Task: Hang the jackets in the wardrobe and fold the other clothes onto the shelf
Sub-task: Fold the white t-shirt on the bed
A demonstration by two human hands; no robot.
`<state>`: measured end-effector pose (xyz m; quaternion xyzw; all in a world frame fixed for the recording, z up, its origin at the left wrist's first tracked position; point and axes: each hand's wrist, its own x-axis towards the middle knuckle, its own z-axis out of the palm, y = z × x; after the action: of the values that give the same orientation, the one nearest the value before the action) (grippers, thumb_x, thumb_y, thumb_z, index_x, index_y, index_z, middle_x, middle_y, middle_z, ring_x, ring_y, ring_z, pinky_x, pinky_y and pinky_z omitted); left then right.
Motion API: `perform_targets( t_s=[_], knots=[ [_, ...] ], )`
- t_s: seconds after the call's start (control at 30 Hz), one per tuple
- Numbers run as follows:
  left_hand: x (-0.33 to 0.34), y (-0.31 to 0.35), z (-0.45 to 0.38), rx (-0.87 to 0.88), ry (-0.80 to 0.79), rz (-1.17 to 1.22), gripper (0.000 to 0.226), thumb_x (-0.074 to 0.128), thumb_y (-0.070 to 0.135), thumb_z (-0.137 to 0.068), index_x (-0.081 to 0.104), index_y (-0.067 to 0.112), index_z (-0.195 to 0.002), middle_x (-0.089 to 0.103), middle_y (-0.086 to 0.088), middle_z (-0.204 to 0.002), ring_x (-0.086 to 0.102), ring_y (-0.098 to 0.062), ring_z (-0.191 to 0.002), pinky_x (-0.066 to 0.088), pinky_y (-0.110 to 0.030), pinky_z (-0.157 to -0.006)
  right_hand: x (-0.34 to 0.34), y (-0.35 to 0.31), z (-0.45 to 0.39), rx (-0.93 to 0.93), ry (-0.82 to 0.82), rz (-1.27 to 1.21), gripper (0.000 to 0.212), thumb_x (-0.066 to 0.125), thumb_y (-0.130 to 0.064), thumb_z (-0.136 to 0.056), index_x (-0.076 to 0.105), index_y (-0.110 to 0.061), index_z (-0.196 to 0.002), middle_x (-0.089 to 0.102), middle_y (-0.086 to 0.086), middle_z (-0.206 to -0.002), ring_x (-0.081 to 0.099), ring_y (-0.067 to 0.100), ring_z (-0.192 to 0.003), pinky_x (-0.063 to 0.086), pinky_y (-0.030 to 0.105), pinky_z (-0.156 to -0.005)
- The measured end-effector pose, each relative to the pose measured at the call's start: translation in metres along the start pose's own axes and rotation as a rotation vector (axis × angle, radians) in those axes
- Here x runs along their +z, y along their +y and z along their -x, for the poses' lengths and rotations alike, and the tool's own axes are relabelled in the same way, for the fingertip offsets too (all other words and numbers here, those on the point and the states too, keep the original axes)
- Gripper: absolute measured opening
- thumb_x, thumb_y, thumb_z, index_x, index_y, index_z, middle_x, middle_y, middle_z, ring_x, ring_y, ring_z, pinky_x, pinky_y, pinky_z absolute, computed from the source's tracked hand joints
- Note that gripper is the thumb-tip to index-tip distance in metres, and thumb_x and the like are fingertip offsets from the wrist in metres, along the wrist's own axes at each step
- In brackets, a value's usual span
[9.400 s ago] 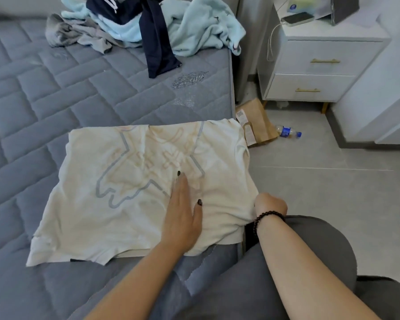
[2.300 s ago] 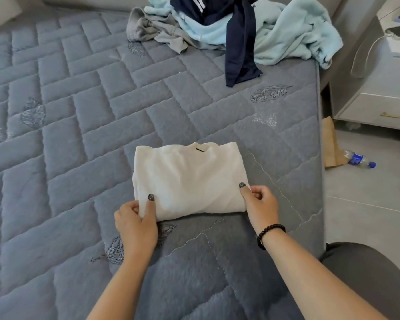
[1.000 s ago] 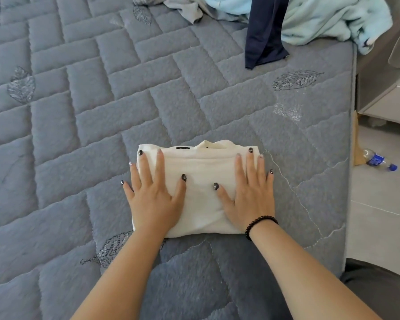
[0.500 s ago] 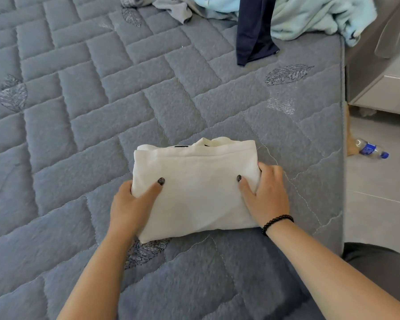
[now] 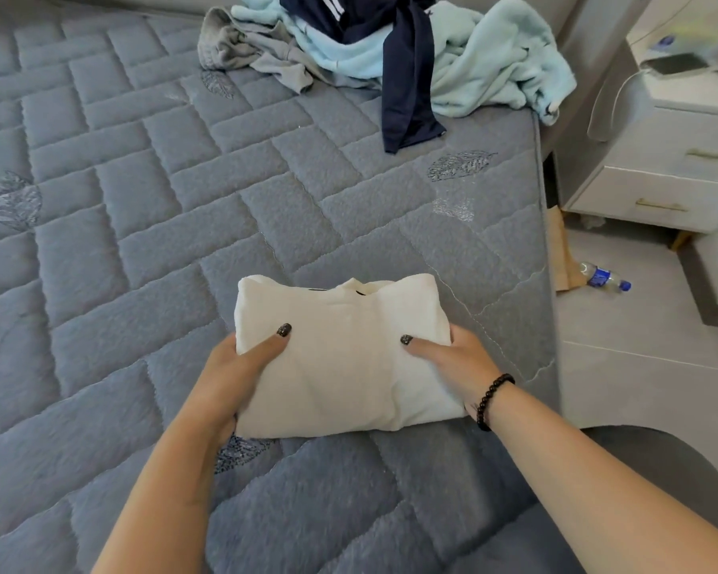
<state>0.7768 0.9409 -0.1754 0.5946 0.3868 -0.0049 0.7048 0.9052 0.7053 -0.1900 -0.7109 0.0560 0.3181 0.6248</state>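
Cream cotton, folded into a compact shirt (image 5: 340, 358), lies low in the centre of the frame on the grey quilted bed (image 5: 142, 242), near its right edge. It is gripped at both short sides: the left hand (image 5: 233, 374) is curled round the left edge with the thumb laid on top, and the right hand (image 5: 452, 366) is curled round the right edge in the same way, the remaining fingers being hidden under the cloth. The bundle's long axis runs left to right across the frame, directly between the two hands, so neither is nearer. The collar faces the top of the frame. A lift straight up and a carry to the shelf are judged to come next; no shelf or wardrobe is in view. Unfolded clothes (image 5: 390, 47) are heaped at the top centre.
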Motion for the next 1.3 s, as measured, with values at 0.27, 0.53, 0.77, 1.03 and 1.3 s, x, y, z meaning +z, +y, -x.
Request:
perform_targets(
  t_s=[0.27,0.53,0.77,1.03,1.3],
  knots=[
    [0.043,0.022,0.042,0.165,-0.155,-0.055,0.057,0.078,0.053,-0.071,0.059,0.027,-0.117,0.074,0.005,-0.106,0.072,-0.016,-0.092,0.059,-0.032,-0.068,-0.044,-0.001,0.060,-0.132,0.122,-0.128,0.021,0.063,-0.008,-0.089,0.066,-0.023,-0.103,0.074,-0.004,-0.097,0.070,0.016,-0.091,0.056,0.036,-0.079],
    [0.120,0.038,0.077,0.284,-0.200,-0.118,0.047,0.076,0.056,-0.070,0.056,0.035,-0.107,0.072,0.013,-0.100,0.071,-0.010,-0.088,0.055,-0.034,-0.073,-0.121,-0.010,0.120,-0.215,0.243,-0.177,0.020,0.060,-0.009,-0.091,0.066,-0.022,-0.105,0.073,0.000,-0.103,0.070,0.019,-0.094,0.055,0.038,-0.081],
    [0.217,0.062,0.096,0.329,-0.321,-0.235,0.055,0.071,0.060,-0.065,0.055,0.033,-0.111,0.070,0.008,-0.108,0.069,-0.018,-0.097,0.056,-0.044,-0.084,-0.209,-0.015,0.153,-0.240,0.358,-0.323,0.020,0.059,-0.013,-0.092,0.065,-0.019,-0.111,0.074,0.001,-0.103,0.070,0.020,-0.094,0.055,0.038,-0.080],
    [0.354,0.091,0.101,0.386,-0.382,-0.333,0.055,0.071,0.059,-0.066,0.056,0.034,-0.113,0.071,0.009,-0.105,0.070,-0.015,-0.094,0.057,-0.045,-0.085,-0.338,-0.031,0.136,-0.265,0.421,-0.360,0.014,0.060,-0.013,-0.092,0.069,-0.021,-0.099,0.075,-0.002,-0.096,0.072,0.017,-0.088,0.056,0.032,-0.068],
    [0.519,0.141,0.127,0.420,-0.424,-0.373,0.051,0.075,0.054,-0.068,0.058,0.030,-0.109,0.071,0.006,-0.104,0.070,-0.014,-0.092,0.058,-0.038,-0.079,-0.481,-0.083,0.144,-0.295,0.561,-0.337,0.015,0.060,-0.016,-0.092,0.067,-0.026,-0.101,0.074,-0.012,-0.094,0.070,0.007,-0.087,0.054,0.029,-0.074]
  ],
)
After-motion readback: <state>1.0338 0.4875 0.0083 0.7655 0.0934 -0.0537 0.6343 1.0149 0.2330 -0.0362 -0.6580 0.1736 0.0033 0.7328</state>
